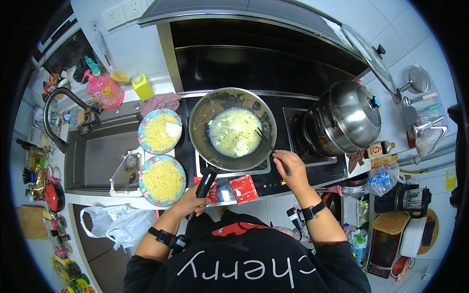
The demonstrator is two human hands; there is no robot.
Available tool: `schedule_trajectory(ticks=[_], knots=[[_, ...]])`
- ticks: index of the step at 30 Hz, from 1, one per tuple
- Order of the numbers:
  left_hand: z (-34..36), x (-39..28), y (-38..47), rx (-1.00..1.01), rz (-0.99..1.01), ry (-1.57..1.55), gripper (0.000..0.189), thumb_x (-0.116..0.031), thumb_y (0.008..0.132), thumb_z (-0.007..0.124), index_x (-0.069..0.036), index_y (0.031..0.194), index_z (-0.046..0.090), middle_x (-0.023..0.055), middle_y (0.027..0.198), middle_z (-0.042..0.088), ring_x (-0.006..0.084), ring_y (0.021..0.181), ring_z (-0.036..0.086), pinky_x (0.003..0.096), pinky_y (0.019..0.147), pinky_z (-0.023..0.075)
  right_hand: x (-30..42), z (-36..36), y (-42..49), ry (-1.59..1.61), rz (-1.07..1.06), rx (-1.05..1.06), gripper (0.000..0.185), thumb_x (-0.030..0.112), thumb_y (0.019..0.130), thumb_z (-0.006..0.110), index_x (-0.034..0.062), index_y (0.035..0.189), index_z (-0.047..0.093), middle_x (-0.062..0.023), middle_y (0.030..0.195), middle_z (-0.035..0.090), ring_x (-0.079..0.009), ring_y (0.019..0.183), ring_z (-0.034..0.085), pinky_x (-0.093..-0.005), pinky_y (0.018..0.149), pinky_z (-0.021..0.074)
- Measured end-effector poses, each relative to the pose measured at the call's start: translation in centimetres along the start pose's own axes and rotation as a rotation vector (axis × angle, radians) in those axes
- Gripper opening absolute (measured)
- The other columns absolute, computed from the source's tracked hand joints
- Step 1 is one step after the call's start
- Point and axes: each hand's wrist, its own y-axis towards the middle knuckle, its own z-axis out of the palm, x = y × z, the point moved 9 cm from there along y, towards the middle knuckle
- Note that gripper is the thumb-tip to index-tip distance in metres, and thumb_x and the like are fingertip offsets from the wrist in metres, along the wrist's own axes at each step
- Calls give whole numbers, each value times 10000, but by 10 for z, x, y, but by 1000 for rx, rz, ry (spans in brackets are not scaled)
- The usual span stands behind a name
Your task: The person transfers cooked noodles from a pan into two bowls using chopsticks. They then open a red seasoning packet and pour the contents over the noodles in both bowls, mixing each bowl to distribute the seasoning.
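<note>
My left hand (192, 201) grips the black handle (206, 186) of a wok (196, 135) on the hob. In my right hand (292, 170) is a pair of dark chopsticks (265, 140), their tips at the edge of the broth (229, 128). Pale, egg-like pieces and green bits float in that cloudy liquid. Left of the wok are two patterned plates of noodles; the upper noodles (155, 135) carry a white piece (173, 129), while the lower noodles (161, 181) have none visible. Two red packets lie at the front edge, one packet (244, 189) below the wok, the other partly behind my left hand.
A lidded steel steamer pot (351, 117) stands on the right burner. At the left is a sink (99, 161) with a curved faucet (55, 95). A mauve cloth (161, 103), pink pump bottle (105, 90) and yellow container (143, 88) sit behind the plates. White plastic bags (121, 221) hang at the counter front.
</note>
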Motion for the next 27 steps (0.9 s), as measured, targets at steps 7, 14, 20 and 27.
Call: schedule_trajectory(ticks=[7, 14, 20, 27], knots=[[-2, 11, 18, -60, -2, 62, 224, -4, 821, 579, -50, 972, 420, 21, 570, 457, 102, 381, 435, 251, 383, 381, -1, 40, 5, -78, -78, 124, 215, 101, 747, 719, 59, 947, 650, -89, 945, 622, -279, 875, 608, -356, 758, 510], [0, 13, 13, -65, -36, 56, 252, -122, 856, 616, -45, 1040, 463, 26, 689, 527, 137, 539, 550, 257, 468, 441, 0, 63, -4, -142, -95, 370, 420, 130, 676, 733, 104, 1086, 641, -64, 1108, 584, -281, 1074, 518, -399, 942, 409], [-5, 22, 3, -63, 24, 221, 351, -273, 930, 551, -60, 1197, 469, 36, 903, 559, 143, 833, 586, 299, 627, 531, -9, 51, -19, -157, -20, 279, 579, -27, 663, 625, 126, 1218, 561, -129, 1221, 525, -332, 1135, 483, -409, 961, 402], [-64, 18, -37, -299, 181, 278, 353, -356, 993, 417, -55, 1141, 525, 38, 920, 608, 109, 793, 580, 249, 658, 480, -32, 54, -93, 111, 533, 3, 214, -58, 694, 554, 37, 875, 616, -111, 848, 606, -287, 827, 592, -355, 740, 484]])
